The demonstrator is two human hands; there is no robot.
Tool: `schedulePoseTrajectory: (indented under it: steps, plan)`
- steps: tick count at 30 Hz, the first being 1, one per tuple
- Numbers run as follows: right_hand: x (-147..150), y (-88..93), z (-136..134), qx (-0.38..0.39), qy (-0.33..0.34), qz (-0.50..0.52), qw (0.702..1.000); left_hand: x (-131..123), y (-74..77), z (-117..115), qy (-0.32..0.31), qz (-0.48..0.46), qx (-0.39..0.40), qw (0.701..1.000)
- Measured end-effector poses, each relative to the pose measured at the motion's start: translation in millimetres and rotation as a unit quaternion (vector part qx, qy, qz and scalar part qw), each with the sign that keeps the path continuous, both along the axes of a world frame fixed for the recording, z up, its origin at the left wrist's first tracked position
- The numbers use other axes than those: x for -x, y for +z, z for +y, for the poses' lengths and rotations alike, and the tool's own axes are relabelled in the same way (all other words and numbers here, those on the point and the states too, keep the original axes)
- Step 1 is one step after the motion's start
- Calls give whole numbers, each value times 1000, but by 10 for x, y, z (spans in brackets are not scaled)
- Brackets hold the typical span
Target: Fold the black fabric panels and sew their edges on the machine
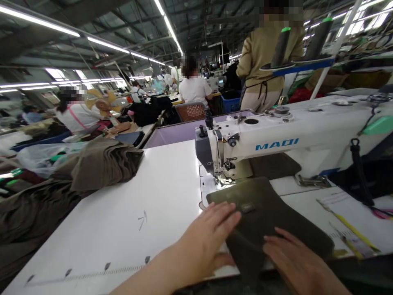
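Observation:
A dark olive fabric piece (264, 209) lies on the white sewing table (129, 221), its far edge under the presser foot (222, 178) of a white sewing machine (294, 139). My left hand (205, 241) lies flat on the fabric's left edge, fingers stretched out toward the needle. My right hand (294, 262) rests flat on the fabric's near right part, fingers together and extended. A small label patch (247, 207) sits on the fabric just beyond my left fingertips.
A heap of brown-olive garments (92, 168) lies at the table's left. A yellow pencil and papers (350, 229) lie at the right. Thread cones (281, 47) stand on a blue rack. Other workers sit and stand behind the machine.

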State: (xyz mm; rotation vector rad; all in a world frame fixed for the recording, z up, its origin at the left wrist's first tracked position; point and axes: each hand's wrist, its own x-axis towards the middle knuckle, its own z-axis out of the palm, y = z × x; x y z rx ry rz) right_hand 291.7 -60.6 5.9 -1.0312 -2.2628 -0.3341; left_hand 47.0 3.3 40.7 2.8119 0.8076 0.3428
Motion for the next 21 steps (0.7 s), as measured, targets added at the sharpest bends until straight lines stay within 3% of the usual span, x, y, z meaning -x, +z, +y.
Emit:
schedulePoseTrajectory:
  steps: [2,4,8,12,15,18,21]
  plan:
    - [174,-54,-74,21,-2,19,1000,-132,15,-94,-59,34,26,997]
    - [269,-59,-80,59,-10,38,998,-171,-31,-145,-78,56,52,994]
    - [210,-64,-55,158,11,38,987,1,-187,-206,-13,11,87,996]
    - [-124,-215,-36,207,3,5,978,312,-274,-256,78,-84,149,982]
    - [-370,-314,34,299,12,-19,954,478,-283,-275,120,-132,204,963]
    - [-430,-298,152,369,15,38,929,497,-269,-270,131,-138,219,957]
    - [-312,-194,304,392,-22,128,911,411,-243,-217,132,-139,211,959]
